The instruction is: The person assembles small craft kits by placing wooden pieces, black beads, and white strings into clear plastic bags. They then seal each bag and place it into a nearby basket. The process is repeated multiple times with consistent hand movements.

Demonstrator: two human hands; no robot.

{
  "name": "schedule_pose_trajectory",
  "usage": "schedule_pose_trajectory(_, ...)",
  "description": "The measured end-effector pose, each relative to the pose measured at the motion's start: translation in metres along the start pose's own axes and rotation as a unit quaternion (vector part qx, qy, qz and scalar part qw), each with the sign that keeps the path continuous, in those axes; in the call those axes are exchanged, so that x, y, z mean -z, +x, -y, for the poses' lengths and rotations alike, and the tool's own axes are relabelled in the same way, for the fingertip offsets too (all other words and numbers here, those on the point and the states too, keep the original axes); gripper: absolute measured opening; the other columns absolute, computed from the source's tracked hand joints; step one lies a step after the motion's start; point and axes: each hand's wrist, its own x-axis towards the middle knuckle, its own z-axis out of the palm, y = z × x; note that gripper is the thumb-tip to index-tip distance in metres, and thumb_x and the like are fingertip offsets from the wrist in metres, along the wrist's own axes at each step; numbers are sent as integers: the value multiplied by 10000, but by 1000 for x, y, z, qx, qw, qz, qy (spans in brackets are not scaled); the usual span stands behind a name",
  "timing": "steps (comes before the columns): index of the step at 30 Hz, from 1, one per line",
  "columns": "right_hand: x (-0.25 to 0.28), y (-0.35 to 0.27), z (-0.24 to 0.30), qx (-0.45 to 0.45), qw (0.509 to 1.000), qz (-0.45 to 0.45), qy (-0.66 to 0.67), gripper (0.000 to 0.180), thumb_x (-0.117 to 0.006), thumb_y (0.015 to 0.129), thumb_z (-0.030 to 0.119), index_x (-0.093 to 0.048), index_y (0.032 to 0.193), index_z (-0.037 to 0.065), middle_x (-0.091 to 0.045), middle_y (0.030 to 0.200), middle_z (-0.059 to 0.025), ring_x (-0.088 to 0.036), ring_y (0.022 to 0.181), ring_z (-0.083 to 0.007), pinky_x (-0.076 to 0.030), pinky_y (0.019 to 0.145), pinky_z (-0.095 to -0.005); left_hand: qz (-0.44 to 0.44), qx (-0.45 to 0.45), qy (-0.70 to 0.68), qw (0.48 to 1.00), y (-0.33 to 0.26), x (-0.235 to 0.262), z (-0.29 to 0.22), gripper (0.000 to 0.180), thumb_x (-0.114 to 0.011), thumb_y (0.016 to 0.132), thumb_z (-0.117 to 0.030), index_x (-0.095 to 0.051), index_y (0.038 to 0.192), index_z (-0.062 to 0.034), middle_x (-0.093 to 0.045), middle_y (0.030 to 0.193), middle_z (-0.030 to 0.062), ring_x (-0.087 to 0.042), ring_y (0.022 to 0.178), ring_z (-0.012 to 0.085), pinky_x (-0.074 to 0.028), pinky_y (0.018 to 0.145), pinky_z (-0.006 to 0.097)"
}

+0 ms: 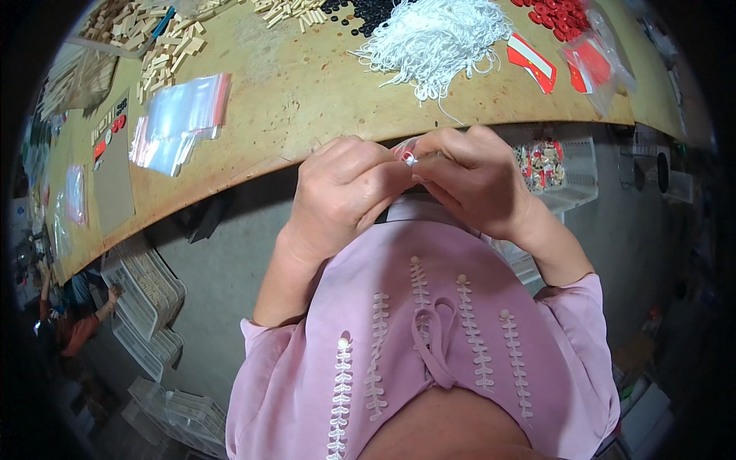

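My left hand (345, 180) and my right hand (471, 176) meet just in front of the table's near edge, both with fingers closed. Between their fingertips they pinch a small clear plastic bag (406, 151). Something white and a bit of red show in it; the fingers cover most of the bag. Beyond my hands lies a big heap of white cords (437, 42), one loose end trailing toward the edge. To the left a stack of clear zip bags (180, 115) with red-edged tops rests on the table.
Wooden blocks (172, 57), black rings (372, 15), red rings (560, 17) and red-and-white cards (530, 63) lie along the table (291, 92). A sample board (115, 176) is at left. A white crate (579, 172) of filled bags stands below right; more crates (146, 280) and another person (77, 330) are lower left.
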Motion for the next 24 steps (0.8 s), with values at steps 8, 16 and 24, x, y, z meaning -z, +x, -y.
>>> schedule_pose_trajectory(8,5,4,3,-4,999,22,-42,139,-791,779,114,-745,909,97,-614,1437,-109,-523,1388,-352,-353,1160,-595,15,-10,-16,1000,-4,-4,-2,169,-778,773,-151,-720,928,-119,-673,864,18,-640,728,213,-488,622,359)
schedule_pose_trajectory(16,28,3,-6,-94,969,55,223,266,-810,754,57,-738,1010,70,-648,1352,-154,-614,1240,-358,-453,1065,-464,13,43,-85,995,-3,-7,-1,127,-778,765,-72,-734,884,-83,-688,876,68,-666,770,237,-523,665,373)
schedule_pose_trajectory(24,9,2,-7,-9,989,77,124,319,-818,737,18,-731,1041,60,-683,1224,-144,-641,1129,-359,-486,971,-439,14,78,-120,990,0,-9,-1,115,-773,784,0,-722,874,-49,-692,852,82,-677,768,243,-540,695,347)
